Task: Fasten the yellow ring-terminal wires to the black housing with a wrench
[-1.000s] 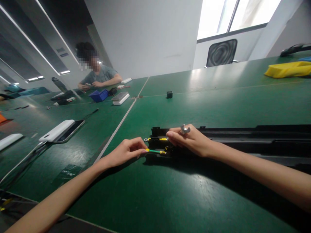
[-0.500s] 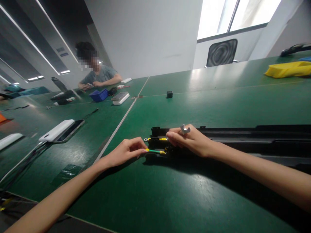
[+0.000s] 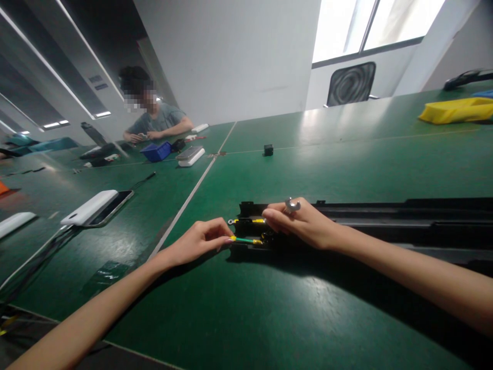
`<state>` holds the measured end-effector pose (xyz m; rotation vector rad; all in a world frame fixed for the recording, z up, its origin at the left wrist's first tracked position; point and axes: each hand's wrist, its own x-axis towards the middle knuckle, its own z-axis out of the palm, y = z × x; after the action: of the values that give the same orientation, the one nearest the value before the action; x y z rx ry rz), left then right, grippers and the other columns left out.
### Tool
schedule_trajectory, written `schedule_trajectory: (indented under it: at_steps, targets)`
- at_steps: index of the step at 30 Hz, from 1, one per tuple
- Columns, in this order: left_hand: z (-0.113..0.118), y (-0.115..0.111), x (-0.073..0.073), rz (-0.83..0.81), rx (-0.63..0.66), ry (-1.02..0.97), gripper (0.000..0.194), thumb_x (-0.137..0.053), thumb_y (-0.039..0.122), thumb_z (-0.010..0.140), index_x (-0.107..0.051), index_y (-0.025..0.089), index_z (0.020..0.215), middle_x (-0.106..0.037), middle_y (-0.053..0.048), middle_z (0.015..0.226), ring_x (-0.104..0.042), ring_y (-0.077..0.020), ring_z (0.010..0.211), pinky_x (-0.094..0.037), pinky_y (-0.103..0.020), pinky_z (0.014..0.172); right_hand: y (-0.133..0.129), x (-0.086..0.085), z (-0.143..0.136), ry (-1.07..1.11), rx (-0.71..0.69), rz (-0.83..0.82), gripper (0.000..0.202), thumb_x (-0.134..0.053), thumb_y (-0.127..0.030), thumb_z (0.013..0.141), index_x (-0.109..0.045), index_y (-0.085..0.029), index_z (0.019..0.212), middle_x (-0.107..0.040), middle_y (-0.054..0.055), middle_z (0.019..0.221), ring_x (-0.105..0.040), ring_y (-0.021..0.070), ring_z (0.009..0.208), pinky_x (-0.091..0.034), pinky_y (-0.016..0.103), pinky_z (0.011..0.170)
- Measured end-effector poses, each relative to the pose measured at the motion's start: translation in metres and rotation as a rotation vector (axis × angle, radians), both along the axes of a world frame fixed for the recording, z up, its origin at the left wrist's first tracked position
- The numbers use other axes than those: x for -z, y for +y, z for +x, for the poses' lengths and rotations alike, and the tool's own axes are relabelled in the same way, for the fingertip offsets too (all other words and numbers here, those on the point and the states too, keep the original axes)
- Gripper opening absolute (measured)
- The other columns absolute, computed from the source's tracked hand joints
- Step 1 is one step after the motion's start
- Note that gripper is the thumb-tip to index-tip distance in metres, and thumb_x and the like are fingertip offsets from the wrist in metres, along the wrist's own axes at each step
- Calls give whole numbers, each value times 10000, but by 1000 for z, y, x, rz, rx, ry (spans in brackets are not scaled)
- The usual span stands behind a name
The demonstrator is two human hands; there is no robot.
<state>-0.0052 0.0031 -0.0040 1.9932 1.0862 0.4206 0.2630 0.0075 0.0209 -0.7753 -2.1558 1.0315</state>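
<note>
My left hand (image 3: 202,239) pinches the near end of a short green wire (image 3: 245,240) with yellow ends, beside the end of a long black channelled housing (image 3: 385,209). A silvery open-end wrench (image 3: 294,205) sticks up out of my right hand (image 3: 308,226), whose fingers are closed round it over the housing. Most of the wrench is hidden by the hand. Between the two hands, a second lead with a yellow sleeve (image 3: 257,221) and a ring terminal (image 3: 231,222) lies along the housing's end. The green wire's other end meets dark parts under my right hand.
A phone (image 3: 111,208) and a white power bank (image 3: 90,205) with cables lie to the left. Farther back are a blue bin (image 3: 156,152), a small black block (image 3: 268,150) and a yellow bundle (image 3: 456,110). Another person (image 3: 157,123) sits across the green table (image 3: 269,308).
</note>
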Motion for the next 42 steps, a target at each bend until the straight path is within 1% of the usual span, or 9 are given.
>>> schedule_trajectory:
  at_steps: [10, 18, 21, 35, 42]
  targets:
    - [0, 0, 0, 21, 3, 10, 154, -587, 306, 906, -615, 155, 899, -579, 22, 752, -502, -107, 609, -373, -193, 542, 0, -1, 0, -16, -34, 23, 421, -389, -380, 965, -462, -165, 611, -399, -45, 548, -380, 89, 507, -299, 227, 524]
    - [-1, 1, 1, 19, 9, 11, 153, -581, 303, 907, -610, 152, 905, -579, 18, 749, -499, -110, 612, -366, -199, 545, 0, 0, 0, -12, 19, -8, 444, -393, -439, 959, -462, -169, 614, -388, -46, 548, -368, 91, 511, -286, 231, 511]
    - [0, 0, 0, 8, 6, 14, 162, -578, 312, 906, -606, 152, 900, -569, 22, 729, -494, -110, 600, -358, -197, 533, 0, 0, 0, -19, 9, -10, 454, -383, -455, 960, -456, -171, 614, -395, -43, 552, -366, 91, 513, -288, 232, 511]
    - [0, 0, 0, 0, -8, 5, 160, -585, 308, 902, -612, 151, 894, -578, 21, 735, -503, -110, 607, -363, -198, 539, 0, 2, 0, 3, 9, 8, 446, -386, -416, 969, -450, -167, 604, -373, -47, 549, -357, 87, 506, -277, 230, 510]
    - [0, 0, 0, 3, 4, 3, 162, -582, 310, 911, -609, 151, 900, -577, 23, 742, -500, -107, 611, -367, -195, 542, -1, -1, 0, 0, 9, 5, 448, -382, -414, 972, -447, -168, 603, -379, -50, 544, -355, 84, 500, -283, 230, 514]
